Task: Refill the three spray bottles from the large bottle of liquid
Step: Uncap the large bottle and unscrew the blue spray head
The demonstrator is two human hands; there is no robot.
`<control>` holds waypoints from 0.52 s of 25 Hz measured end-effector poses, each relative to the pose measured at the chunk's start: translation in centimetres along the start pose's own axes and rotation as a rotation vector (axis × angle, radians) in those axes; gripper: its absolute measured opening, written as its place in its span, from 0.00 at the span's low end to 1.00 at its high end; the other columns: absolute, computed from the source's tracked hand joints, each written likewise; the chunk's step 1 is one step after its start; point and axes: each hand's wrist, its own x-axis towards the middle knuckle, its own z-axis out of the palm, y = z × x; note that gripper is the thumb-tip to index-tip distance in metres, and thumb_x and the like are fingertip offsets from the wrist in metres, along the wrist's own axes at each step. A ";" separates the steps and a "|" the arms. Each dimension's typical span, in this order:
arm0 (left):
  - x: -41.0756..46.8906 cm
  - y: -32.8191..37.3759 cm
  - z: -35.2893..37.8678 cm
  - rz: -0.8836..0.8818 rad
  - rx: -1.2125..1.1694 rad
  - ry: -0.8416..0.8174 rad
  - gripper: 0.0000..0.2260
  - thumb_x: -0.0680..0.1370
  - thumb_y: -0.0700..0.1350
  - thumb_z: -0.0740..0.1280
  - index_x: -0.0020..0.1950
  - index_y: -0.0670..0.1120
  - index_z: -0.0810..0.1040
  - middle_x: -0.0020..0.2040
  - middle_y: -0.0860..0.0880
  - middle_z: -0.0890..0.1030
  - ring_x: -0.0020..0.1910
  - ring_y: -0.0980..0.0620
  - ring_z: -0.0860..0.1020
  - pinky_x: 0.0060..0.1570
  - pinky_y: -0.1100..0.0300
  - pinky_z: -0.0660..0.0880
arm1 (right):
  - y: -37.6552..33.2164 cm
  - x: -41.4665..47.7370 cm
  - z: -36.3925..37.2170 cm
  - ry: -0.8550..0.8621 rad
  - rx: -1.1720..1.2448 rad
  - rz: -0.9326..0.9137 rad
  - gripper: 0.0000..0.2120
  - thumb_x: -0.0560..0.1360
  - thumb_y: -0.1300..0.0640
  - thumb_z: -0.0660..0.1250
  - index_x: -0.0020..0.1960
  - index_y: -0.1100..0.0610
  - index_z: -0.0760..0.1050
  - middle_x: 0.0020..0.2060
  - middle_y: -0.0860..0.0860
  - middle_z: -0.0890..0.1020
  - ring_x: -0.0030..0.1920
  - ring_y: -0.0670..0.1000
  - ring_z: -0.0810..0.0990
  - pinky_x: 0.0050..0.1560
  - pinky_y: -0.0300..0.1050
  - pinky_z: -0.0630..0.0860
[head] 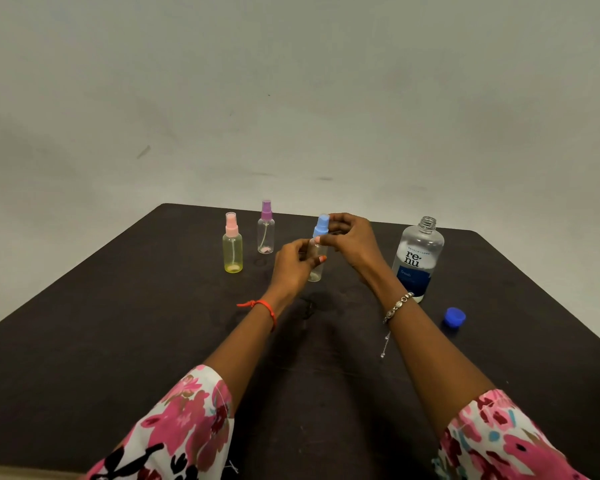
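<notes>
The left hand [291, 265] holds the blue-top bottle [315, 273] near the middle of the table [118, 323]. Its fingers are curled around the clear body. The right hand [350, 240] comes from above, and its thumb and fingers pinch the blue sprayer [321, 225] at the top of this bottle. The bottle is upright. I cannot tell if its bottom touches the table or is a little lifted.

Toward the far edge, left of the hands, stand two other spray bottles, both upright and closed. The pink-top bottle [232, 249] has a yellowish body, and the purple-top bottle [266, 233] is just behind it to the right, closer to the far edge.

The large bottle [417, 261] stands near the far right corner, with its neck open. Its blue cap [454, 317] lies on the table close to the right edge, apart from the bottle.

The left wrist has a red thread [264, 306], the right wrist a bracelet [397, 304].
</notes>
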 end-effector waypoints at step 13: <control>0.0 -0.1 -0.3 0.010 -0.016 -0.012 0.17 0.74 0.37 0.68 0.62 0.38 0.73 0.56 0.41 0.78 0.55 0.49 0.76 0.57 0.57 0.73 | -0.3 -0.1 0.0 -0.041 -0.107 -0.027 0.14 0.70 0.62 0.70 0.55 0.64 0.77 0.48 0.58 0.81 0.43 0.48 0.78 0.40 0.31 0.72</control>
